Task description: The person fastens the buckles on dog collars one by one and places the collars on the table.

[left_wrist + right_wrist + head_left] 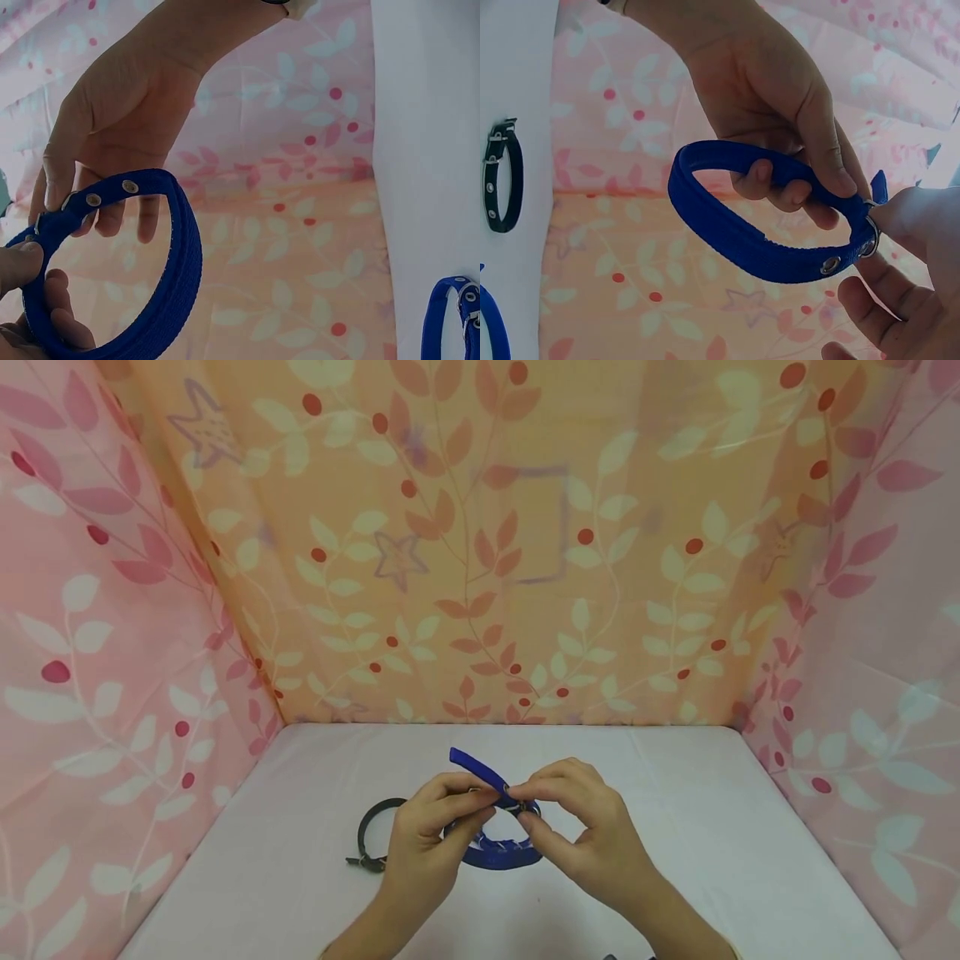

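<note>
A blue collar (pixel 477 767) with metal eyelets and a buckle is held above the table between both hands, its loose strap end sticking up to the left. My left hand (pixel 426 831) grips the band, thumb and fingers on either side of it. With thumb and fingertips, my right hand (pixel 592 822) pinches the collar near its metal rings. In the right wrist view the collar (pixel 731 244) forms a loop, with an eyelet showing beside the right fingers. Under the hands lies another blue collar (pixel 436 322), partly hidden in the head view.
A black collar (pixel 365 827) lies on the white table (pixel 675 827), left of the left hand and partly behind it. Floral cloth walls (pixel 465 543) enclose the table at the back and both sides. A small dark object (pixel 610 957) shows at the bottom edge.
</note>
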Demonstrator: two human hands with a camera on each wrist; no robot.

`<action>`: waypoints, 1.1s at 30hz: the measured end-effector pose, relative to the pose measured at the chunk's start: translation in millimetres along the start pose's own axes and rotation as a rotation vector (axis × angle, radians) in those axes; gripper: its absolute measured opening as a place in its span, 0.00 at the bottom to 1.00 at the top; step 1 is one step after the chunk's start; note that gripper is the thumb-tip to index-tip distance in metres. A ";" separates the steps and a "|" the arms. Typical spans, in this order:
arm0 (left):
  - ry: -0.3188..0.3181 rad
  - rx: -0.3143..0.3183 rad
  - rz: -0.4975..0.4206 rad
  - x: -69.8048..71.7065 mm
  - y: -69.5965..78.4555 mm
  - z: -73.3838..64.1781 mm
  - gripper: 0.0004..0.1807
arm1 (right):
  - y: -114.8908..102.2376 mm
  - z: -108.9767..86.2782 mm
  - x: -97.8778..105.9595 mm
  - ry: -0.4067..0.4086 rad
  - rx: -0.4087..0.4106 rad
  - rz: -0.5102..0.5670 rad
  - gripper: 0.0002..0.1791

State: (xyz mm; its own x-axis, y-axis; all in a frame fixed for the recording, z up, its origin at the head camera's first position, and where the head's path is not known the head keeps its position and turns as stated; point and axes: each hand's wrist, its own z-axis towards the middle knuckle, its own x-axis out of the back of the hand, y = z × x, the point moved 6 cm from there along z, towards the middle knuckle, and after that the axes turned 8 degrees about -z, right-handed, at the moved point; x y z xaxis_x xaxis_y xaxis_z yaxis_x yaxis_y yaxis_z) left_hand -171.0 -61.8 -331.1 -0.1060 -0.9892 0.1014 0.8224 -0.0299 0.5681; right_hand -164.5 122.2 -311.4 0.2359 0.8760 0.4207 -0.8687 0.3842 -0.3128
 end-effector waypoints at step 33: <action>-0.061 0.536 0.049 -6.5 -22.5 -11.2 0.24 | 5.0 0.7 3.8 0.071 0.002 -0.009 0.17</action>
State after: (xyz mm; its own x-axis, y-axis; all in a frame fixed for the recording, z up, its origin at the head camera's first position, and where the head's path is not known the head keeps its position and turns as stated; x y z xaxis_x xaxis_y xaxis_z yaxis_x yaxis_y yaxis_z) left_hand -182.5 -56.3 -353.7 -0.1195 -0.9770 0.1764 0.4280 0.1096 0.8971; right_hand -168.3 127.2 -310.7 0.2744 0.8909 0.3620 -0.8671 0.3920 -0.3074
